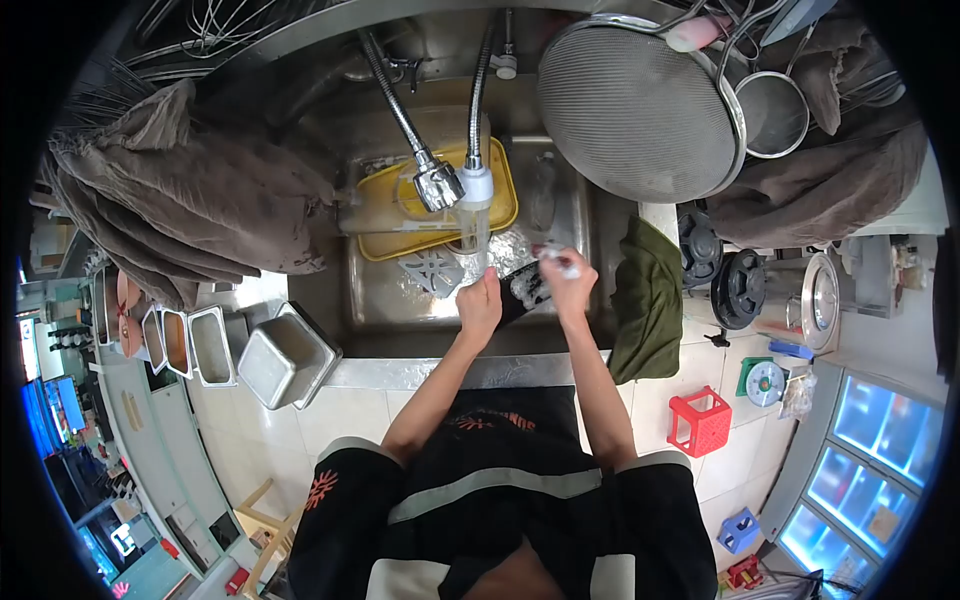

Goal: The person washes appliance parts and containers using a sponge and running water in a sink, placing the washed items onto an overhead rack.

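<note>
My left hand (480, 304) is closed at the left edge of a black object (519, 294) smeared with white suds, low over the sink. The exact kind of this black piece cannot be made out. Closed round a white sudsy wad (567, 266), my right hand (572, 288) presses at the object's upper right side. Just beyond my left hand, water falls from a white-headed faucet (475, 187). A grey slotted piece (430, 271) lies on the floor of the metal sink (390, 305), close to a yellow-rimmed tray (510, 190).
A second flexible faucet (437, 182) hangs over the sink. A large round sieve (640, 112) stands at the upper right. Green cloth (648, 300) drapes over the right edge; metal pans (285, 358) sit at the left. On the floor is a red stool (699, 421).
</note>
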A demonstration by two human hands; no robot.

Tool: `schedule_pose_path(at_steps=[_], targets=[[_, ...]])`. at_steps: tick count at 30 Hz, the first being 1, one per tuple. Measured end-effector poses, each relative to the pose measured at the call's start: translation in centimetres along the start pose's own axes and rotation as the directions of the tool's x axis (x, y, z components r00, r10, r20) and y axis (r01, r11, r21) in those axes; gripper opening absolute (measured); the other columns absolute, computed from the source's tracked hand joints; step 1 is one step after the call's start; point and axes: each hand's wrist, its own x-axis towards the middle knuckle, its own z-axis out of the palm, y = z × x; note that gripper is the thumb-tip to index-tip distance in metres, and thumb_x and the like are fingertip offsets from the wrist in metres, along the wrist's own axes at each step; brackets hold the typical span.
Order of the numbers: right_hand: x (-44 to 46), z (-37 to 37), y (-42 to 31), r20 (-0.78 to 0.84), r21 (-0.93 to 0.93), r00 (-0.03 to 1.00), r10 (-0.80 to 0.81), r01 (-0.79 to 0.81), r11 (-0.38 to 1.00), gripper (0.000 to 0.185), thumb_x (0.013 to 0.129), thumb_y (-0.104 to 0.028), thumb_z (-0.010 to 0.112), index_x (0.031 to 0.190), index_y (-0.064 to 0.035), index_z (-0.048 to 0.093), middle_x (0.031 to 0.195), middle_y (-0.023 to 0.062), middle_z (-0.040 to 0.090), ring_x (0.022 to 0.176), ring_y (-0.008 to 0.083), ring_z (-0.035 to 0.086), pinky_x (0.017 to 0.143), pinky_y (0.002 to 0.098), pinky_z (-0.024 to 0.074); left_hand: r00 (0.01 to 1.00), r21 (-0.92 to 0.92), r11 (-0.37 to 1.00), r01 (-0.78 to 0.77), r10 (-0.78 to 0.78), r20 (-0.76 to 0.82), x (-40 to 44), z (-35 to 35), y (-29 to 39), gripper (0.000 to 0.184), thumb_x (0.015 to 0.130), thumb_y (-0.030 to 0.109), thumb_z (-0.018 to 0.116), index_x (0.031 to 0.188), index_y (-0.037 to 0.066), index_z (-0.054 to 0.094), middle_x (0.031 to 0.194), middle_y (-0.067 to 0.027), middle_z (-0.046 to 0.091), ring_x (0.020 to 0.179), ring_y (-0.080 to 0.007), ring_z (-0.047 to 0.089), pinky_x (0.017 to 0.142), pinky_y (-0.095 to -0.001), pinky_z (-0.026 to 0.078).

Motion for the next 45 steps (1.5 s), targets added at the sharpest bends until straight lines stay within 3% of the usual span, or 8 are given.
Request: schedule_pose_path(at_steps=[5,9,13,18,23,29,34,45], targets=[[-1.9,1.4,-2.2,0.050,-0.093,0.684,-0.728,0.729,0.679,0.018,0.056,-0.007,0.067,0.066,-0.0008,0.054,0.071,0.0108,0.057,0.060,0.0119,0.052,0.054,0.0239,0.0410,0.999,0.008,0.999,0.032,-0.032,-0.014,0.4,0.7,0.1,0.043,0.086,0.025,0.037,0.054,0.000,0.050,0.044,-0.0210,0.043,0.042,-0.0374,0.046,0.040,-0.0431,0.034],[0.6,0.4,-0.7,-0.073,-0.014,0.993,-0.093,0.092,0.996,0.015,0.059,-0.007,0.065,0.064,0.0006,0.053,0.059,0.0088,0.056,0.054,0.0075,0.048,0.049,0.0230,0.0410,0.999,0.052,0.998,0.041,-0.042,0.024,0.6,-0.2,0.7,0.045,0.087,0.027,0.035,0.054,-0.001,0.050,0.045,-0.0214,0.043,0.042,-0.0379,0.046,0.041,-0.0434,0.035],[-1.4,1.8,-1.5,-0.049,-0.125,0.683,-0.729,0.720,0.683,0.017,0.057,-0.005,0.066,0.063,0.0008,0.052,0.063,0.0118,0.058,0.053,0.0102,0.050,0.051,0.0229,0.0419,1.000,0.004,1.000,0.015,-0.015,-0.023,1.4,0.6,0.6,0.047,0.087,0.028,0.033,0.055,-0.001,0.050,0.046,-0.0226,0.044,0.044,-0.0389,0.046,0.041,-0.0441,0.034],[0.0,0.7,0.0,-0.092,-0.074,0.978,-0.190,0.184,0.980,0.013,0.057,-0.004,0.064,0.064,-0.0012,0.053,0.062,0.0082,0.055,0.055,0.0114,0.052,0.052,0.0251,0.0421,0.996,0.049,0.995,0.086,-0.086,0.007,1.0,-0.2,1.7,0.049,0.088,0.029,0.031,0.054,-0.002,0.048,0.047,-0.0236,0.044,0.044,-0.0397,0.046,0.043,-0.0456,0.033],[-1.9,1.9,-1.9,0.017,-0.007,0.695,-0.719,0.719,0.695,0.015,0.053,-0.005,0.065,0.062,-0.0038,0.054,0.063,0.0111,0.054,0.055,0.0222,0.054,0.053,0.0270,0.0428,0.980,-0.012,0.980,0.196,-0.197,-0.040,2.2,0.4,0.3,0.053,0.088,0.032,0.029,0.053,-0.004,0.047,0.049,-0.0244,0.045,0.046,-0.0404,0.045,0.045,-0.0454,0.032],[-2.1,-1.0,3.3,-0.122,0.211,0.967,-0.223,0.245,0.946,0.013,0.061,-0.005,0.065,0.065,-0.0012,0.053,0.064,0.0023,0.054,0.060,0.0079,0.048,0.055,0.0218,0.0406,0.948,-0.096,0.954,0.285,-0.295,-0.119,7.1,-0.5,-1.9,0.052,0.088,0.034,0.031,0.060,-0.006,0.049,0.051,-0.0219,0.046,0.047,-0.0308,0.044,0.050,-0.0405,0.035],[-2.0,-4.2,7.3,-0.330,0.284,0.944,0.030,0.068,0.956,0.010,0.069,-0.006,0.058,0.065,-0.0020,0.050,0.059,-0.0025,0.044,0.054,0.0047,0.040,0.047,0.0184,0.0324,0.863,-0.449,0.791,0.416,-0.499,-0.079,11.5,-2.1,-4.5,0.056,0.087,0.040,0.033,0.058,-0.006,0.042,0.049,-0.0103,0.041,0.053,-0.0147,0.034,0.052,-0.0355,0.032],[-2.6,-5.5,9.4,-0.313,0.429,0.900,0.304,-0.151,0.891,0.010,0.072,-0.011,0.057,0.068,-0.0042,0.052,0.054,-0.0003,0.044,0.034,0.0063,0.035,0.027,0.0208,0.0262,0.949,-0.312,0.912,0.266,-0.305,-0.083,8.5,-10.6,-8.1,0.050,0.088,0.036,0.037,0.051,0.002,0.032,0.050,0.0030,0.030,0.051,-0.0078,0.026,0.044,-0.0275,0.024]])
